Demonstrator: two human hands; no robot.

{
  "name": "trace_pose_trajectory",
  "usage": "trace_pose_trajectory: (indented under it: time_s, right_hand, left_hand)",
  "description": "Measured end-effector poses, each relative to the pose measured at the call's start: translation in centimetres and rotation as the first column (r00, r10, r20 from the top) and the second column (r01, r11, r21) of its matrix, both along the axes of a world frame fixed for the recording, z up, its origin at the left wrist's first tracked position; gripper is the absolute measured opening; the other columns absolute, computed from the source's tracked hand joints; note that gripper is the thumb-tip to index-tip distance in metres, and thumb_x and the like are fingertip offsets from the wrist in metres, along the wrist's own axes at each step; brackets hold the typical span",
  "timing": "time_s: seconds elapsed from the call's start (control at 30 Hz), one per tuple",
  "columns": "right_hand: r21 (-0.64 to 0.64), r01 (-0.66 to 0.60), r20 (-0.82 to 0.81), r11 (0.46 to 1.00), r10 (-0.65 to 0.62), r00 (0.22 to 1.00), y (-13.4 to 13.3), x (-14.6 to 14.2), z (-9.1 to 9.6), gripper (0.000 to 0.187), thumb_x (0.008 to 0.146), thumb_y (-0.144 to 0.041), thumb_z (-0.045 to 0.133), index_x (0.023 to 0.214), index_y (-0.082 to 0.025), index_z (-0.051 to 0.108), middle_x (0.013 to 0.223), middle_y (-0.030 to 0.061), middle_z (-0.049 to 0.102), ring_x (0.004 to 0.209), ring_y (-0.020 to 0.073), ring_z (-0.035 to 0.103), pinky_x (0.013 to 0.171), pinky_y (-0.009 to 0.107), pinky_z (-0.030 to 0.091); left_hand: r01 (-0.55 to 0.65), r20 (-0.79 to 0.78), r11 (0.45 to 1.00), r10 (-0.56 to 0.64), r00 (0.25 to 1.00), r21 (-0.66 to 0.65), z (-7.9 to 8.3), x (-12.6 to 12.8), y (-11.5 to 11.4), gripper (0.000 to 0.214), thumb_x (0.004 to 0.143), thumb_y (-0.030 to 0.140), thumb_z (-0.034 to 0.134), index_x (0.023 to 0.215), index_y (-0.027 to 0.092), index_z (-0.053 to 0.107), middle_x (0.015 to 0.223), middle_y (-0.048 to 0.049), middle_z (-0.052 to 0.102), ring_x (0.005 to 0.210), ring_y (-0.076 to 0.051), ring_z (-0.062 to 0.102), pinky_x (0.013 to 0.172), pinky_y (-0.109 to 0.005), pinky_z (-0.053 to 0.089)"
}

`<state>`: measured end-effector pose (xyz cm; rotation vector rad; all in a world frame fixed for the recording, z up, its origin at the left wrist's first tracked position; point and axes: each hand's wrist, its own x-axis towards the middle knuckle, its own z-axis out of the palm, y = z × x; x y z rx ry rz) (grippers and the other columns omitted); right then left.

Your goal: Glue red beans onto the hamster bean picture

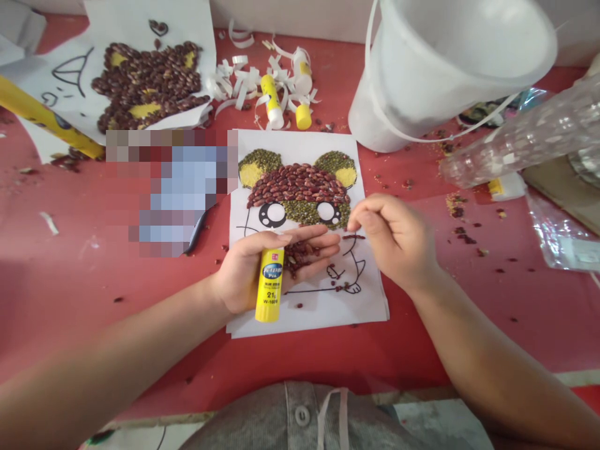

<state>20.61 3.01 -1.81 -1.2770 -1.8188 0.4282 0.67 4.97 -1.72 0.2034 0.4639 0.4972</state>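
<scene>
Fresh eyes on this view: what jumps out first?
The partly bean-covered animal picture at the centre likely draws the eye first. Over it, the left hand holds a bright yellow glue stick and loose dark red beans. A big white bucket stands at the upper right.

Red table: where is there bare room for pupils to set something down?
Two patches on the table: one between the yellow stick and left forearm, with stray bits; another, narrower, between the picture sheet and grey shirt. Crowded: beyond the sheet, with white shavings, glue sticks and bucket.

Glue stick [269, 307] reads "PVA", "21"
</scene>
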Motion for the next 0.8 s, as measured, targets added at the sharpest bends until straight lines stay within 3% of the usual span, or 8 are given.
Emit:
trace_pose_trajectory:
  time_s: [0.13, 0.27, 0.4, 0.53, 0.8]
  right_hand:
    - [0.035, -0.159, -0.047, 0.987, 0.16, 0.986, -0.4, -0.7, 0.3, 0.027, 0.09, -0.023, 0.049, 0.064, -0.02, 0.048, 0.057, -0.0018, 0.049, 0.056, 0.0112, 0.049, 0.054, 0.026, 0.041]
    - [0.074, -0.229, 0.081, 0.971, 0.223, 0.972, -0.5, -1.5, 0.3, 0.009, 0.086, -0.015, 0.054, 0.081, -0.021, 0.058, 0.076, 0.0024, 0.061, 0.074, 0.0156, 0.055, 0.07, 0.033, 0.047]
    - [0.108, -0.288, 0.161, 0.951, 0.269, 0.949, -0.7, -2.3, 0.3, 0.012, 0.085, -0.011, 0.054, 0.088, -0.019, 0.062, 0.082, 0.005, 0.061, 0.081, 0.0169, 0.054, 0.074, 0.034, 0.047]
    - [0.116, -0.29, 0.234, 0.95, 0.257, 0.938, -1.3, -3.3, 0.2, 0.012, 0.085, -0.013, 0.054, 0.083, -0.019, 0.063, 0.079, 0.0045, 0.059, 0.081, 0.0175, 0.051, 0.076, 0.035, 0.045]
    - [0.056, -0.252, 0.303, 0.966, 0.224, 0.926, -1.4, -4.3, 0.0, 0.014, 0.088, -0.017, 0.05, 0.085, -0.019, 0.064, 0.079, 0.0053, 0.059, 0.084, 0.0204, 0.053, 0.075, 0.038, 0.042]
  left_hand:
    - [-0.01, 0.0, 1.0, 0.01, 1.0, -0.02, -0.1, 0.0, 0.1, 0.041, 0.068, 0.022, 0.058, 0.105, 0.007, 0.066, 0.109, -0.0144, 0.069, 0.111, -0.024, 0.058, 0.101, -0.035, 0.038]
    - [-0.011, -0.013, 1.0, 0.011, 1.0, -0.012, -0.2, -0.1, 0.2, 0.035, 0.068, 0.024, 0.056, 0.096, 0.009, 0.069, 0.093, -0.01, 0.073, 0.104, -0.023, 0.06, 0.099, -0.035, 0.039]
    - [-0.015, -0.037, 1.0, 0.014, 0.999, -0.023, -0.2, -0.3, 0.4, 0.038, 0.066, 0.026, 0.054, 0.097, 0.009, 0.069, 0.086, -0.009, 0.072, 0.095, -0.022, 0.061, 0.085, -0.03, 0.044]
    - [0.022, -0.02, 0.998, -0.024, 1.0, -0.056, -0.1, -0.4, 0.4, 0.049, 0.063, 0.03, 0.056, 0.106, 0.009, 0.066, 0.083, -0.0067, 0.071, 0.079, -0.017, 0.061, 0.07, -0.022, 0.045]
    - [0.07, 0.062, 0.994, -0.065, 0.996, -0.079, 0.3, -0.2, 0.5, 0.049, 0.062, 0.03, 0.054, 0.104, 0.008, 0.065, 0.063, -0.0031, 0.063, 0.06, -0.015, 0.057, 0.059, -0.022, 0.043]
